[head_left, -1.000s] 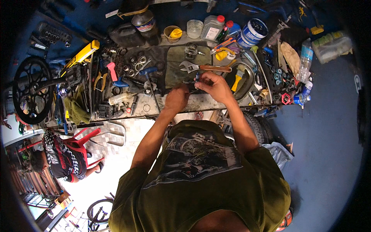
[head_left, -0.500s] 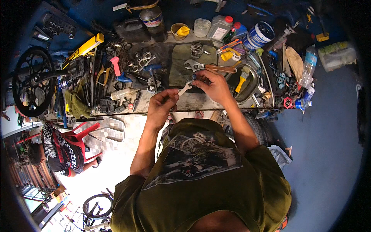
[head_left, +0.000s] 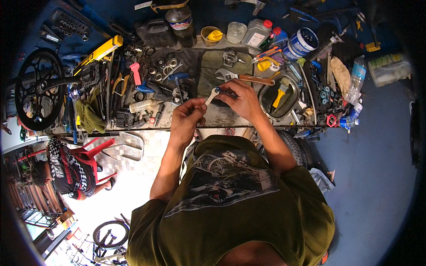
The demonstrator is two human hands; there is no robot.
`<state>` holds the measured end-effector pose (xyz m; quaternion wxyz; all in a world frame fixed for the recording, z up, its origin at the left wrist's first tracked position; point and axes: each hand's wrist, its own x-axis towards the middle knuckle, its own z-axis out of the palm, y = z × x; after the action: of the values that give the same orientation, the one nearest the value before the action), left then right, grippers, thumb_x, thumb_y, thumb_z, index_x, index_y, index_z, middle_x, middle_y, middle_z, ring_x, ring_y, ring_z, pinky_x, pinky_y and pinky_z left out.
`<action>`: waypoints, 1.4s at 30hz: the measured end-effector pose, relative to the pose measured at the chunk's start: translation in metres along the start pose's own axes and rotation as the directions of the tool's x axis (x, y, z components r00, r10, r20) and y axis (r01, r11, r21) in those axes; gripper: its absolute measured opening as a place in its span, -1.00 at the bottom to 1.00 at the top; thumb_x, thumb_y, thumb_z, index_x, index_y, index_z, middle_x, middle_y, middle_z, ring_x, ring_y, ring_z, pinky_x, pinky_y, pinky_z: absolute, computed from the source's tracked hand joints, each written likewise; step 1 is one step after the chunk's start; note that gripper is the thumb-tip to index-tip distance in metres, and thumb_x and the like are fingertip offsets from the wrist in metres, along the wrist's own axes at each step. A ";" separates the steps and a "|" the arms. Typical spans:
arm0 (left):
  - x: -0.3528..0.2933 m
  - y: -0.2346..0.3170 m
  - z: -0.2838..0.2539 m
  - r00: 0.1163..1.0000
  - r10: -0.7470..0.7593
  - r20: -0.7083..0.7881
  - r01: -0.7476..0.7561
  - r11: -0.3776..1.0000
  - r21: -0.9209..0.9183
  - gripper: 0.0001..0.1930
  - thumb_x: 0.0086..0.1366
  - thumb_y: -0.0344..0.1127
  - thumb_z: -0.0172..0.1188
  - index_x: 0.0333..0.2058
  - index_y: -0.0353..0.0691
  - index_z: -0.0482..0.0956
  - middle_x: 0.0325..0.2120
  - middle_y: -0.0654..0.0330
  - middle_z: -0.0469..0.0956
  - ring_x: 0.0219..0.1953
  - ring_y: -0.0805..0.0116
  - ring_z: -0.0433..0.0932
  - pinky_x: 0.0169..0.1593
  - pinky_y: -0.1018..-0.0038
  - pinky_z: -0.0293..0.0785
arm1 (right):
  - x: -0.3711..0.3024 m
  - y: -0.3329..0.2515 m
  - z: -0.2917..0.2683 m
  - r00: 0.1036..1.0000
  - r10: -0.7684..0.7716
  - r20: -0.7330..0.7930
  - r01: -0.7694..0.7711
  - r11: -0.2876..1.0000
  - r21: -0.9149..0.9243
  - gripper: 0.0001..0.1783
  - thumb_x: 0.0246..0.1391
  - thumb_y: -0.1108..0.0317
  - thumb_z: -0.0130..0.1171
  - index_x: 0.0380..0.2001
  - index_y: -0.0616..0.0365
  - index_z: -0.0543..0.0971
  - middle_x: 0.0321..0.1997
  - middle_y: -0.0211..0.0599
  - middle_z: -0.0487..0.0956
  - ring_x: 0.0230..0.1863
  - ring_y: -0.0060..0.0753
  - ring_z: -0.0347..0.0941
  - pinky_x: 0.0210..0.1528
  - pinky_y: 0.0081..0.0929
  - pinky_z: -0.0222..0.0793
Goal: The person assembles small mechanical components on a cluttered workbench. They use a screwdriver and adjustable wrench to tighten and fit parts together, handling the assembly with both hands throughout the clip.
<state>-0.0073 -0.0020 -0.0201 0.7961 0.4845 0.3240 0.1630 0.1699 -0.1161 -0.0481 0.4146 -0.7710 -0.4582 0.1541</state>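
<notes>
Above the bench's front edge, my left hand [head_left: 190,118] is closed, pinching a small silver open-ended wrench [head_left: 210,97]. The wrench slants up and to the right. Its upper jaw meets a small dark part with a blue tint [head_left: 217,89], whose kind I cannot make out. My right hand [head_left: 243,101] pinches that part between thumb and fingers. Just beyond the hands lies an adjustable wrench [head_left: 226,74] with a brown handle. A bicycle pedal [head_left: 230,56] rests behind it on a dark green mat [head_left: 208,66].
Left on the bench are a chainring with crank [head_left: 49,84], pliers [head_left: 120,84] and a pink-handled tool [head_left: 136,73]. A tray [head_left: 264,106] with a yellow brush [head_left: 279,96] stands right. Bottles and a white-blue tub [head_left: 302,43] line the back. A person [head_left: 71,170] sits at left.
The small wrench now stands steeper, with its upper jaw against the small part. Both hands stay nearly in place. The bench appears shifted slightly right in the view.
</notes>
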 end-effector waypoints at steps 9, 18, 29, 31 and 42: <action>0.001 0.004 0.001 1.000 -0.021 -0.006 0.021 1.000 0.007 -0.81 0.24 -0.43 0.22 -0.17 -0.31 0.57 -0.39 0.34 0.54 -0.47 0.62 0.42 -0.41 0.63 0.37 | 0.001 0.000 0.009 0.994 -0.070 -0.086 0.064 0.995 -0.073 -0.70 -0.08 0.15 0.34 -0.33 0.08 0.59 -0.29 -0.21 0.59 -0.24 -0.07 0.54 -0.19 -0.23 0.45; 0.000 0.004 0.004 1.000 -0.015 0.002 0.015 0.999 0.032 -0.85 0.27 -0.41 0.16 -0.21 -0.30 0.54 -0.45 0.33 0.51 -0.53 0.62 0.39 -0.53 0.62 0.34 | -0.004 0.004 0.021 0.986 -0.130 -0.107 0.115 0.984 -0.135 -0.71 -0.14 0.22 0.35 -0.33 0.08 0.56 -0.25 -0.21 0.56 -0.19 -0.03 0.50 -0.17 -0.18 0.43; 0.028 -0.054 -0.022 0.999 -0.040 -0.004 0.040 0.968 0.249 -0.80 0.30 -0.40 0.07 -0.13 -0.31 0.46 -0.53 0.20 0.53 -0.65 0.58 0.36 -0.67 0.60 0.22 | -0.015 0.048 0.077 0.979 -0.136 -0.149 0.123 0.988 -0.096 -0.75 -0.21 0.42 0.36 -0.42 0.16 0.50 -0.37 -0.26 0.52 -0.28 -0.10 0.46 -0.26 -0.26 0.37; 0.038 -0.081 -0.033 0.985 0.162 0.065 -0.174 0.912 0.371 -0.82 0.30 -0.38 0.07 -0.17 -0.32 0.50 -0.53 0.21 0.53 -0.64 0.57 0.37 -0.62 0.59 0.23 | -0.016 0.051 0.081 0.978 -0.151 -0.146 0.135 0.984 -0.114 -0.74 -0.22 0.41 0.36 -0.42 0.16 0.50 -0.37 -0.26 0.52 -0.26 -0.08 0.45 -0.22 -0.24 0.36; 0.066 -0.111 -0.041 0.937 0.321 0.134 -0.343 0.786 0.514 -0.82 0.27 -0.35 0.11 -0.26 -0.35 0.56 -0.60 0.26 0.52 -0.55 0.56 0.45 -0.44 0.58 0.33 | -0.017 0.063 0.072 0.994 -0.109 0.026 0.111 0.989 -0.100 -0.66 -0.13 0.33 0.35 -0.23 0.10 0.52 -0.27 -0.24 0.54 -0.17 -0.07 0.46 -0.10 -0.20 0.35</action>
<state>0.0073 0.0105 -0.1539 0.5962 0.7376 0.2503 0.1949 0.1533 -0.1092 -0.1434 0.3779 -0.7631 -0.5114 0.1156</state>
